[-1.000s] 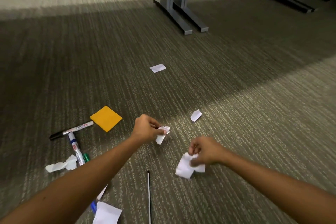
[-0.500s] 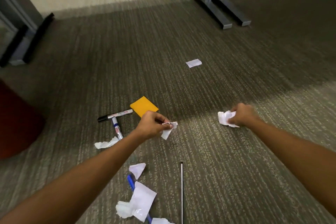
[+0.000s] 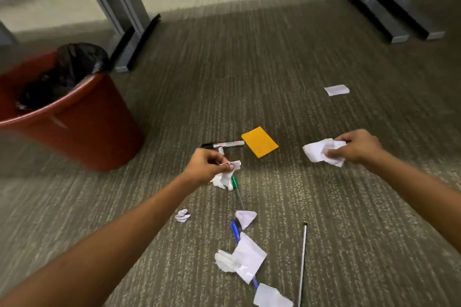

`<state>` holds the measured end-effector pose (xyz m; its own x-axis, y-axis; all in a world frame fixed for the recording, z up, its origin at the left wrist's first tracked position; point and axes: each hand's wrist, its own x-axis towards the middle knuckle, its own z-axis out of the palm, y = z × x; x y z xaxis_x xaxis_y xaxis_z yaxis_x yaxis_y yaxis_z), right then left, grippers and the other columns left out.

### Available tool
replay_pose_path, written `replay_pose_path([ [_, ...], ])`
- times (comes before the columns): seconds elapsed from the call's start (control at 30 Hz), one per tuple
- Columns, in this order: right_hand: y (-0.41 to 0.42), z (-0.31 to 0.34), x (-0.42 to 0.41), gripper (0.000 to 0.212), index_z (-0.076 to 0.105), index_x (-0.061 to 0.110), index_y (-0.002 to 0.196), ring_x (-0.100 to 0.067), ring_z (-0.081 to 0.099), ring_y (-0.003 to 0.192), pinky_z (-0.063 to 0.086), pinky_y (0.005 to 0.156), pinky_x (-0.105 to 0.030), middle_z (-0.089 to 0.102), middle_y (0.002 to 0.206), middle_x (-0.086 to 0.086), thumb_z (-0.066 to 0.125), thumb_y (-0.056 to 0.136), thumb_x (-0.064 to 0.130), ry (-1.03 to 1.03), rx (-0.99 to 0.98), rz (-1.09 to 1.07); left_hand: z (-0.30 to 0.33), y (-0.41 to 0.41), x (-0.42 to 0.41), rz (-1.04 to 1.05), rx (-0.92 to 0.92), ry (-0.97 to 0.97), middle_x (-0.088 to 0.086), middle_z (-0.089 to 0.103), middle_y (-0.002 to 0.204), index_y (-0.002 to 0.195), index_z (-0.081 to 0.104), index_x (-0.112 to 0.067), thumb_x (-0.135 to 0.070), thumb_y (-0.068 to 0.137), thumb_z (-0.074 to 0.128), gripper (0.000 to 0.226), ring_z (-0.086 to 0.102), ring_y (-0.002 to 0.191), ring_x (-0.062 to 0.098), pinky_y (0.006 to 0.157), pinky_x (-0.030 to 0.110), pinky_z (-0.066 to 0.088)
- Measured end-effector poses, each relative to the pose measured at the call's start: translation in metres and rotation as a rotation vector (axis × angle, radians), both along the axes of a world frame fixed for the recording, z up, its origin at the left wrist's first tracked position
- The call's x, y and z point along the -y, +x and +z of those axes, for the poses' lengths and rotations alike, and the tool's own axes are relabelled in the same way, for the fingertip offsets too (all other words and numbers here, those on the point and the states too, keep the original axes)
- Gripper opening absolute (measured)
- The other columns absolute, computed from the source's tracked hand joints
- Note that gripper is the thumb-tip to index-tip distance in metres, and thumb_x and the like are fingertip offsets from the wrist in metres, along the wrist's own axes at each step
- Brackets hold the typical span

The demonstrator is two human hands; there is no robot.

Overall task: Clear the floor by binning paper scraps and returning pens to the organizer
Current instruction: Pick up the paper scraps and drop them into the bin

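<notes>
My left hand (image 3: 207, 166) pinches a small white paper scrap (image 3: 234, 164) above the carpet. To the right, my right hand (image 3: 356, 148) grips a bunch of crumpled white paper (image 3: 316, 152). A red bin (image 3: 82, 119) with a black liner stands at the left. On the floor lie a black marker (image 3: 223, 144), a green pen (image 3: 235, 183), a blue pen (image 3: 235, 232) partly under white scraps (image 3: 249, 257), and a thin black pen (image 3: 303, 257). More scraps lie around: a crumpled one (image 3: 182, 215), one under my left hand (image 3: 220, 179) and a far one (image 3: 336, 90).
An orange sticky-note pad (image 3: 259, 142) lies beside the marker. Grey desk legs with flat feet stand at the back left (image 3: 129, 40) and back right (image 3: 389, 20). The floor is grey-brown carpet.
The view has swung left, bringing the red bin into sight. My right hand has gathered another scrap from the floor and lifted. My left hand still holds its scrap.
</notes>
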<state>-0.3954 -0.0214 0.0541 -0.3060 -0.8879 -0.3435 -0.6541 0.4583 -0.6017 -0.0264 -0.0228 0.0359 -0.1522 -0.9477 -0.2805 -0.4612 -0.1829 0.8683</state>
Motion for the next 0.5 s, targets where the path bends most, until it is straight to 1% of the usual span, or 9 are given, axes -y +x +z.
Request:
replay_pose_path([
  [0.07,0.034,0.013,0.014,0.034,0.077,0.018,0.091,-0.022,0.067,0.091,0.049,0.075,-0.03,0.074,0.092,-0.005,0.089,0.064,0.033,-0.03,0.072,0.094,0.012,0.015,-0.002,0.047,-0.035,-0.047,0.011,0.064,0.068,0.079,0.072,0.002,-0.012,0.075,0.081,0.017,0.055,0.061,0.012,0.058,0.023,0.041],
  [0.13,0.071,0.028,0.027,0.032,0.077,0.017,0.089,-0.023,0.069,0.092,0.051,0.075,-0.032,0.075,0.091,-0.006,0.09,0.063,0.029,-0.054,0.146,0.172,0.026,0.031,-0.004,0.095,-0.056,-0.087,0.005,0.062,0.062,0.079,0.07,0.002,-0.01,0.077,0.079,0.015,0.054,0.051,0.005,0.049,0.017,0.04],
  [0.2,0.111,0.043,0.039,0.032,0.076,0.009,0.093,-0.027,0.07,0.094,0.053,0.08,-0.038,0.075,0.095,-0.012,0.09,0.065,0.019,-0.081,0.264,0.23,0.043,0.051,-0.004,0.142,-0.066,-0.139,0.002,0.062,0.059,0.077,0.07,-0.002,-0.012,0.077,0.079,0.014,0.052,0.048,0.009,0.043,0.019,0.038],
  [0.27,0.155,0.063,0.047,0.033,0.074,0.002,0.097,-0.028,0.068,0.088,0.054,0.084,-0.045,0.074,0.1,-0.019,0.087,0.068,0.01,-0.093,0.382,0.282,0.067,0.078,-0.004,0.208,-0.094,-0.202,0.001,0.063,0.055,0.076,0.068,-0.002,-0.012,0.076,0.08,0.015,0.052,0.044,0.013,0.04,0.021,0.04],
  [0.3,0.178,0.074,0.051,0.033,0.073,0.001,0.098,-0.028,0.066,0.085,0.054,0.083,-0.048,0.073,0.1,-0.02,0.086,0.069,0.009,-0.096,0.434,0.312,0.081,0.094,-0.003,0.255,-0.104,-0.245,0.0,0.064,0.054,0.077,0.067,-0.001,-0.01,0.076,0.081,0.017,0.053,0.041,0.014,0.039,0.021,0.041],
  [0.33,0.201,0.085,0.055,0.03,0.073,0.002,0.096,-0.027,0.065,0.084,0.054,0.079,-0.048,0.073,0.097,-0.019,0.085,0.07,0.009,-0.098,0.488,0.34,0.096,0.111,-0.003,0.31,-0.109,-0.297,0.0,0.064,0.054,0.078,0.066,0.0,-0.01,0.075,0.081,0.018,0.054,0.04,0.015,0.038,0.021,0.041],
  [0.4,0.248,0.107,0.063,0.022,0.072,0.01,0.089,-0.024,0.063,0.08,0.049,0.068,-0.037,0.072,0.091,-0.013,0.084,0.072,0.011,-0.12,0.592,0.384,0.131,0.146,-0.003,0.42,-0.085,-0.419,0.005,0.066,0.058,0.079,0.065,-0.001,-0.009,0.073,0.083,0.021,0.057,0.04,0.016,0.036,0.022,0.042],
  [0.47,0.293,0.127,0.071,0.022,0.071,0.013,0.09,-0.016,0.062,0.07,0.044,0.055,-0.023,0.072,0.088,-0.007,0.084,0.072,0.012,-0.149,0.695,0.395,0.162,0.179,-0.002,0.508,-0.037,-0.527,0.01,0.065,0.061,0.081,0.064,0.001,-0.011,0.071,0.084,0.025,0.06,0.041,0.017,0.036,0.024,0.045],
  [0.5,0.314,0.135,0.078,0.024,0.071,0.013,0.092,-0.011,0.061,0.063,0.042,0.047,-0.018,0.072,0.087,-0.005,0.084,0.072,0.013,-0.157,0.747,0.379,0.176,0.196,0.0,0.551,-0.003,-0.567,0.011,0.066,0.061,0.081,0.064,0.001,-0.012,0.07,0.085,0.027,0.061,0.042,0.018,0.037,0.024,0.045],
])
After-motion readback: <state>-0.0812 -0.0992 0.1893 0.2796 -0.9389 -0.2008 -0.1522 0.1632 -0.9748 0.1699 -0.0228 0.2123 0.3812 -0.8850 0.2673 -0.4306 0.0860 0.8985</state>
